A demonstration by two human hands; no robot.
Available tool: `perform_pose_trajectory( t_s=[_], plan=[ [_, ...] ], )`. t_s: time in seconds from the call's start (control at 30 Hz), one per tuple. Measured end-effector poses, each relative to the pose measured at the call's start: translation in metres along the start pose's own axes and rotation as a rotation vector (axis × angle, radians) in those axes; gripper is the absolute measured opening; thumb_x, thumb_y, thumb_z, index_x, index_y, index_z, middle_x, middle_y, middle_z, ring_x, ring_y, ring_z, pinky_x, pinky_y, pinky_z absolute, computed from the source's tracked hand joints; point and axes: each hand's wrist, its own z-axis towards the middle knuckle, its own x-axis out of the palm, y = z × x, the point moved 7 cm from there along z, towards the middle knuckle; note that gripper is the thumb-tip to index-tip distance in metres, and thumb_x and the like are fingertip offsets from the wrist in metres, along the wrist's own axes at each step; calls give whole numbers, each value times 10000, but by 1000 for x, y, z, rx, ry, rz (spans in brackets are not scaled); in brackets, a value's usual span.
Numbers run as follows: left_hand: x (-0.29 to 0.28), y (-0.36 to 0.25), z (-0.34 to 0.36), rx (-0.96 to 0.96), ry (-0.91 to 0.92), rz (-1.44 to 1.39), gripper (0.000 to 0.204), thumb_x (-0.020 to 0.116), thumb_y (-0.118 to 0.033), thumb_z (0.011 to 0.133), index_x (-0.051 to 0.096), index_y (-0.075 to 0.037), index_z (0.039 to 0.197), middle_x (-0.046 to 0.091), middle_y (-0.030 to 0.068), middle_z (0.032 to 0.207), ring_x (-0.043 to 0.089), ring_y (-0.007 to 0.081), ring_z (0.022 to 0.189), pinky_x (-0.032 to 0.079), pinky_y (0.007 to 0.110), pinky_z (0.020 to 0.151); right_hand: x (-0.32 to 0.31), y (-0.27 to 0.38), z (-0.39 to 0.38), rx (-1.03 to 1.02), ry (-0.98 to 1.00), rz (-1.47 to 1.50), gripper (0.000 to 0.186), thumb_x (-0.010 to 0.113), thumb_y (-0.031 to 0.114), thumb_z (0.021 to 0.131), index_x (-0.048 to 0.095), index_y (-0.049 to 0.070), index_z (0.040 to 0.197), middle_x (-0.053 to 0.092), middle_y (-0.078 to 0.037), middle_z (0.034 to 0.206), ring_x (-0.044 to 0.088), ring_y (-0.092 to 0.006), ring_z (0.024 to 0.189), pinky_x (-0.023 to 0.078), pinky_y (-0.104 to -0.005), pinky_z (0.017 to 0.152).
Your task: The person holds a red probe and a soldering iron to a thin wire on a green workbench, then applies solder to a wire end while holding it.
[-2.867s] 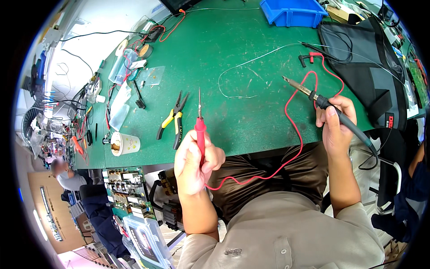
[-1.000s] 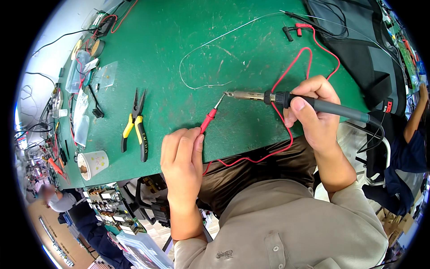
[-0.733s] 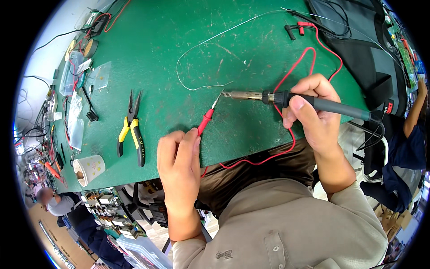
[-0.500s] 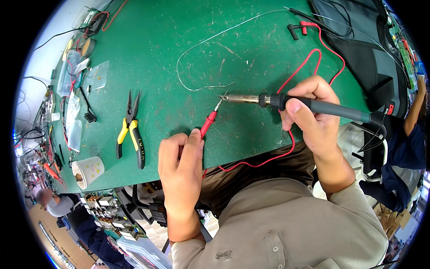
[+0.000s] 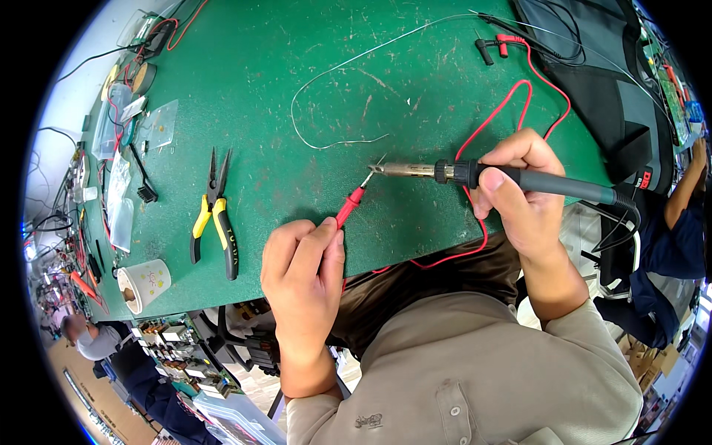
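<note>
Between its thumb and fingers my left hand (image 5: pixel 304 271) grips a red test probe (image 5: pixel 351 205), its metal tip pointing up and to the right. My right hand (image 5: pixel 525 193) is closed round the handle of a soldering iron (image 5: pixel 415 170). The iron's tip meets the probe's metal tip, or lies very close to it. A red lead (image 5: pixel 486 126) runs from a plug near the back, past my right hand, and down over the table's front edge. Beyond the two tips a strand of solder wire (image 5: pixel 337 142) lies in a loose curve.
Long-nose pliers (image 5: pixel 213 211) with yellow and black handles lie left of my left hand. A paper cup (image 5: pixel 146 285) is on its side near the front left edge. A small black brush (image 5: pixel 146 189) and plastic bags lie farther left. A dark bag (image 5: pixel 630 96) covers the right side.
The probe and the iron's tip have shifted slightly to the right and nearer me. Both hands keep their hold.
</note>
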Motion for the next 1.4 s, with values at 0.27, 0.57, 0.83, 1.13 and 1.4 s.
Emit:
perform_pose_trajectory(
  t_s=[0.27, 0.57, 0.83, 1.13, 1.4],
  plan=[
    [-1, 0, 1, -22, 4, -26, 217, 742, 24, 708, 675, -12, 911, 577, 103, 836, 564, 272, 712, 451, 353, 619, 1, 1, -2, 52, -7, -23, 118, 638, -24, 848, 525, -2, 872, 614, -57, 669, 535, -46, 509, 377, -188, 429],
    [-1, -2, 2, -18, 2, -15, 211, 744, 24, 709, 679, -14, 906, 586, 107, 844, 570, 273, 716, 458, 351, 629, 1, 1, -2, 34, 3, -45, 120, 647, -14, 850, 528, 0, 862, 612, -49, 655, 528, -40, 500, 371, -186, 423],
    [-2, -1, 1, -34, 7, -9, 204, 743, 9, 726, 684, -12, 920, 589, 109, 848, 576, 274, 724, 464, 356, 634, -2, 1, -3, 36, -38, -28, 120, 644, -14, 852, 525, -5, 868, 612, -50, 655, 526, -40, 502, 372, -186, 424],
    [-2, -1, 4, -5, 27, 30, 201, 729, -1, 760, 680, -3, 955, 577, 106, 851, 559, 255, 698, 453, 349, 605, -3, 1, -2, 17, -35, -8, 117, 636, -18, 857, 523, -3, 881, 610, -48, 661, 509, -35, 500, 367, -187, 424],
    [-2, -3, 4, 26, 57, 48, 228, 743, -11, 753, 681, -3, 972, 555, 93, 834, 532, 232, 661, 437, 339, 576, 2, 2, -2, 33, -5, -40, 137, 650, -28, 847, 521, 3, 879, 602, -36, 661, 509, -28, 513, 348, -185, 424]
  ],
)
